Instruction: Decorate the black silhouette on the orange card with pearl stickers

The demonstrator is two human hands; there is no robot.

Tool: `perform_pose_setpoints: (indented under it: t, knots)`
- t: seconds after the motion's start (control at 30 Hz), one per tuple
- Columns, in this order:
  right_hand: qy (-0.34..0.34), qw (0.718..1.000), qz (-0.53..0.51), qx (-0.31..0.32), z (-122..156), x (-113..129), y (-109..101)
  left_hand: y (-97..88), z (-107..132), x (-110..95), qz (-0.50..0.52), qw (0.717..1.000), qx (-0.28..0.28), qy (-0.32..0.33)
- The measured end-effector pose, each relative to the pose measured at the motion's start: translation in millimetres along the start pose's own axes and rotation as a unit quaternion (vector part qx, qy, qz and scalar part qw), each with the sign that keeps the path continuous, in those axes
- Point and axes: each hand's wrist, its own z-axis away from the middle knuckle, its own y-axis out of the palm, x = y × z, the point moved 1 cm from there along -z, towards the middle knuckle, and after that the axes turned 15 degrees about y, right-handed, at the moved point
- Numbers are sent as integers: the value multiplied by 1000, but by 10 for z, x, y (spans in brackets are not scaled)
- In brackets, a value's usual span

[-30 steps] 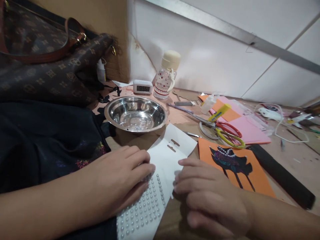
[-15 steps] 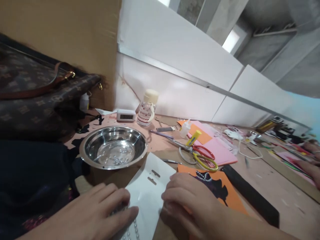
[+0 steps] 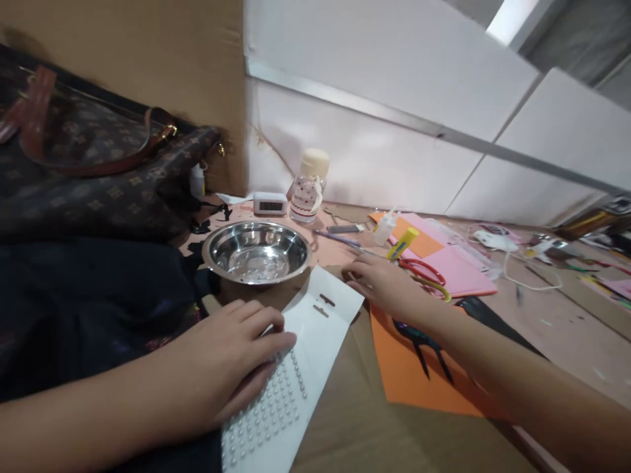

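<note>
My left hand (image 3: 241,355) is closed over the left edge of a white sheet of pearl stickers (image 3: 276,401). Rows of small pearl beads cover its lower part, and two hanging slots are cut near its top. Beyond the sheet's upper right corner, my right hand (image 3: 382,279) reaches down to the table with bent fingers. Whatever its fingertips touch is hidden. Under my right forearm lies orange paper (image 3: 394,374) with a black cut-out shape (image 3: 419,338) on it. A steel bowl (image 3: 210,253) with small clear pieces inside stands behind my left hand.
Red and yellow-handled scissors (image 3: 424,270), a yellow glue tube (image 3: 403,243) and a small white bottle (image 3: 384,228) lie beyond my right hand. A water bottle (image 3: 306,197) and small digital clock (image 3: 270,203) stand by the wall. A brown handbag (image 3: 98,177) fills the left.
My right hand has left the side of the sheet and moved forward past its top corner. My left hand stays on the sheet, and more pearl rows show. The view has shifted.
</note>
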Motion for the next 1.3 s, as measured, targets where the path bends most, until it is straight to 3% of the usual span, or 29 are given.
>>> perform_pose_setpoints:
  t: [0.17,0.3,0.37,0.47,0.53,0.7,0.93,1.3]
  knots:
    - [65,997,-31,-18,-182,99,-12,-1,19,34,34,998,51,-17]
    - [127,985,-84,-83,-36,271,-221,18,26,56,54,996,59,-26]
    - [61,974,-194,-102,100,438,-266,15,17,65,66,996,56,-31]
    - [-90,964,-250,11,273,683,-150,0,1,73,75,994,62,-41]
    - [-127,957,-256,55,327,750,-18,-12,-6,71,74,994,71,-44]
    - [-107,955,-268,61,289,651,157,-16,-8,64,73,994,63,-50]
    - [-81,946,-293,116,249,638,120,78,13,87,73,995,16,-73]
    - [-98,951,-267,119,279,674,132,120,31,51,62,995,-13,-81]
